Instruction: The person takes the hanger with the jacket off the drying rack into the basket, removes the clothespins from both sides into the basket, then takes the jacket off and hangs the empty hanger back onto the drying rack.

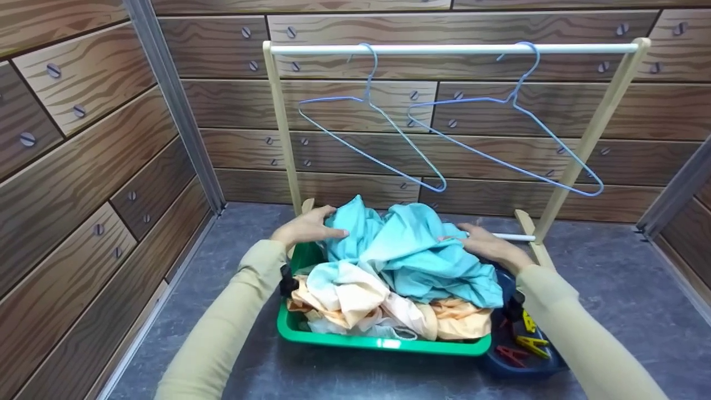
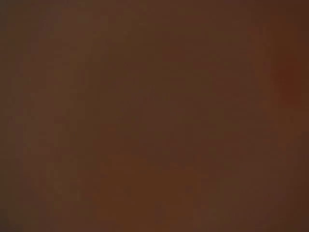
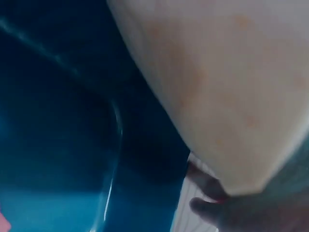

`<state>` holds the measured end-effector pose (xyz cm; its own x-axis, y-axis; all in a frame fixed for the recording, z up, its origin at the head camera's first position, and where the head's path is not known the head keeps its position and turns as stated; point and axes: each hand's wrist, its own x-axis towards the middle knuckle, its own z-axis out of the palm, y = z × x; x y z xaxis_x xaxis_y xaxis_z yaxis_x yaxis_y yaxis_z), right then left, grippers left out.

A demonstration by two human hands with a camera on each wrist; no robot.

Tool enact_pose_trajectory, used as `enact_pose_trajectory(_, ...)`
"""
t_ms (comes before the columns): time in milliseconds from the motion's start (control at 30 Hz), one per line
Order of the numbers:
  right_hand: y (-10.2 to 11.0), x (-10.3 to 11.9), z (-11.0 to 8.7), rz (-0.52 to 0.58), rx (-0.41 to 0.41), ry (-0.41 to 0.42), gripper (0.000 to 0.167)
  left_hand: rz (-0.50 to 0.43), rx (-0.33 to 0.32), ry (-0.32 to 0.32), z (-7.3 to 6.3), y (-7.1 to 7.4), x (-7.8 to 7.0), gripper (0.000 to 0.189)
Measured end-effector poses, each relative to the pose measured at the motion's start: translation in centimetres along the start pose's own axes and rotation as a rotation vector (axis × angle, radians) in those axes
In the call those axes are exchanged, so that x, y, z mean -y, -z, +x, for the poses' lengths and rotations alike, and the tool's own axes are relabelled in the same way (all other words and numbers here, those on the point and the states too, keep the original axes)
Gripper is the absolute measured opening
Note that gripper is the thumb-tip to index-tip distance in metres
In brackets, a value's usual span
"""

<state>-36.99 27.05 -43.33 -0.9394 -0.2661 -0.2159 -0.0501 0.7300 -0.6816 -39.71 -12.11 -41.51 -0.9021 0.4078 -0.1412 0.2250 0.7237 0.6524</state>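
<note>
A heap of turquoise cloth [image 1: 411,239] lies on top of white and peach cloth [image 1: 355,294] in a green basket [image 1: 383,345]. My left hand [image 1: 308,226] touches the heap's left side, thumb stretched over the fabric and the other fingers partly behind it. At the opposite side, my right hand [image 1: 483,241] touches the turquoise cloth with thumb and fingers apart. The right wrist view shows blurred fingers [image 3: 207,210] by a pale surface [image 3: 217,87] whose kind I cannot tell. The left wrist view is dark and blocked.
Two blue hangers [image 1: 389,158] [image 1: 516,164] hang from a white rail [image 1: 444,49] on a wooden-sided rack [image 1: 284,128] behind the basket. A dark blue container [image 1: 522,371] with red and yellow clips [image 1: 532,345] sits at the right. Wood-patterned walls [image 1: 111,166] surround the grey floor.
</note>
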Motion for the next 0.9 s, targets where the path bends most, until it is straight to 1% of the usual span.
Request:
enact_pose_trajectory(67, -0.3, -0.2, 0.3, 0.005, -0.020, 0.030, 0.091, 0.056, 0.022, 0.013, 0.5, -0.2, 0.2, 0.083)
enact_pose_trajectory(133, -0.5, -0.5, 0.4, 0.016, -0.046, 0.072, 0.079, 0.097, 0.037, 0.022, 0.9, -0.4, 0.4, 0.082)
enact_pose_trajectory(200, -0.8, -0.9, 0.6, 0.020, -0.098, 0.110, 0.064, 0.130, 0.033, 0.017, 1.2, -0.7, 0.5, 0.077)
enact_pose_trajectory(300, -1.0, -1.1, 0.5, 0.019, -0.198, 0.132, 0.044, 0.163, -0.024, -0.006, 1.6, -1.0, 0.5, 0.058)
enact_pose_trajectory(400, -1.0, -0.9, 0.4, 0.025, -0.290, 0.117, 0.034, 0.163, -0.096, -0.026, 1.9, -1.2, 0.5, 0.034)
enact_pose_trajectory(467, -0.9, -0.6, 0.4, 0.029, -0.328, 0.100, 0.030, 0.150, -0.129, -0.031, 1.9, -1.3, 0.6, 0.024)
enact_pose_trajectory(533, -0.7, -0.2, 0.5, 0.005, -0.360, 0.102, 0.029, 0.135, -0.156, -0.029, 1.9, -1.2, 0.6, 0.020)
enact_pose_trajectory(667, -0.6, 0.3, 0.7, -0.055, -0.421, 0.112, 0.026, 0.109, -0.186, -0.040, 1.8, -1.1, 0.6, 0.017)
enact_pose_trajectory(733, -0.6, 0.3, 0.7, -0.061, -0.439, 0.111, 0.026, 0.104, -0.203, -0.060, 1.9, -1.1, 0.8, 0.017)
enact_pose_trajectory(833, -0.8, 0.1, 0.3, 0.009, -0.455, 0.130, 0.028, 0.064, -0.220, -0.108, 2.1, -1.2, 1.2, 0.019)
enact_pose_trajectory(900, -0.6, 0.2, -0.1, 0.083, -0.462, 0.161, 0.029, 0.021, -0.252, -0.146, 2.1, -1.1, 1.5, 0.019)
